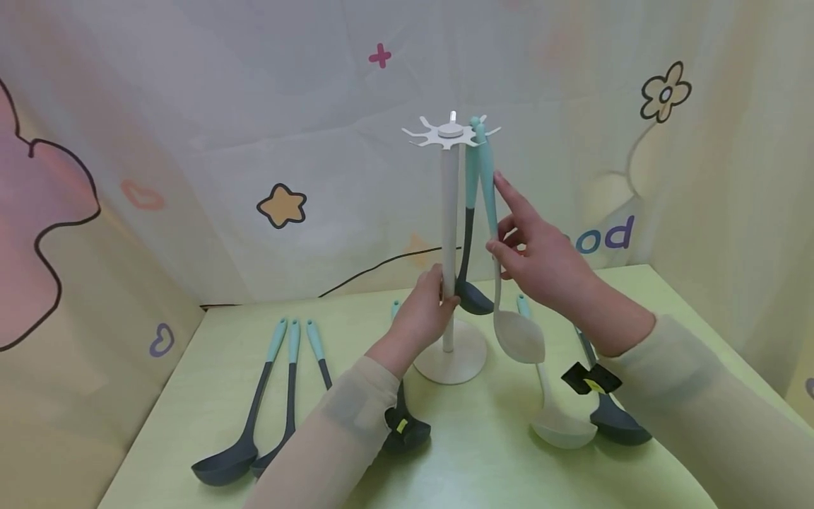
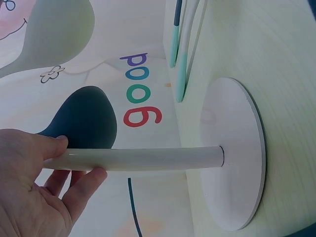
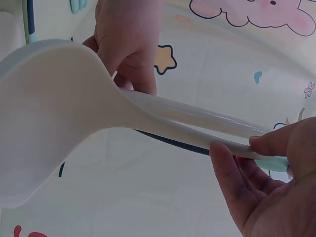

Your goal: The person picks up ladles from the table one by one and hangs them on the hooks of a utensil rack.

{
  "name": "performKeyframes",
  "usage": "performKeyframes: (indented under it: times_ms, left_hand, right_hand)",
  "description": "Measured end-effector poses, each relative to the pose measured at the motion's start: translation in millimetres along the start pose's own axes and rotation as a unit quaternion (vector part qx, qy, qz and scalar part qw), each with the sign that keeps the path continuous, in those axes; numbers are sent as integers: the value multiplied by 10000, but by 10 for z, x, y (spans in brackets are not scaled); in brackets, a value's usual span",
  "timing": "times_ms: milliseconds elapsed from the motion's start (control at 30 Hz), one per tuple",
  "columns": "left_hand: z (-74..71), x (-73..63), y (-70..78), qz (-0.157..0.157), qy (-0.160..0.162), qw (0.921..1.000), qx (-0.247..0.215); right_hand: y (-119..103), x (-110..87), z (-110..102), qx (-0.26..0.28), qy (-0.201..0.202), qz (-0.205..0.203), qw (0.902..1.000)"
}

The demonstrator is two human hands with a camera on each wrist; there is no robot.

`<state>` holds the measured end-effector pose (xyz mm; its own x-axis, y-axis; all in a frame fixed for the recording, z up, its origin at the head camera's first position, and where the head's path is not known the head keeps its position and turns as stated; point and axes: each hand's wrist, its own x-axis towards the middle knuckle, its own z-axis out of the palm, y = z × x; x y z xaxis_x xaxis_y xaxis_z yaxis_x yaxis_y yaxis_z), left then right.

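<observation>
Looks to me like the step here is hanging the white ladle [image 1: 519, 337] on the rack [image 1: 449, 226]. Right hand [image 1: 553, 258] has it pinched between thumb and fingers where the pale stem meets the mint handle, bowl hanging down just right of the pole. Left hand [image 1: 421, 311] has its fingers curled round the pole low down, I'd guess to steady it. A dark ladle [image 1: 475, 298] hangs beside the pole already.

The white one's tip is up at the hook ring [image 1: 435, 134], overlapping the dark one's top, so I can't tell if it's hooked yet. Next move, imo: check the hole is seated on a prong, without knocking its neighbour, before letting go. More ladles lie left and right on the table [image 1: 483, 452], so plenty seems left.
</observation>
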<state>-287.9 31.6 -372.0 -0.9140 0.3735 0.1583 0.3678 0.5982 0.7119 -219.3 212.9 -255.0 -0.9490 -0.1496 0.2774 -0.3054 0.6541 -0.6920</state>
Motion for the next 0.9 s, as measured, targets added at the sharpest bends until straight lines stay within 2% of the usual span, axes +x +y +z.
performKeyframes:
  times_ms: [300,533,900]
  left_hand:
    - [-49,-25,-80,161,-226,9995,-145]
    - [-59,-23,-91,59,-436,9988,-236]
    - [-78,-23,-86,27,-564,9980,-273]
  right_hand:
    - [68,32,85,150,95,-99,9998]
    - [120,54,150,241,66,-112,9996]
    - [247,35,168,254,68,-53,9996]
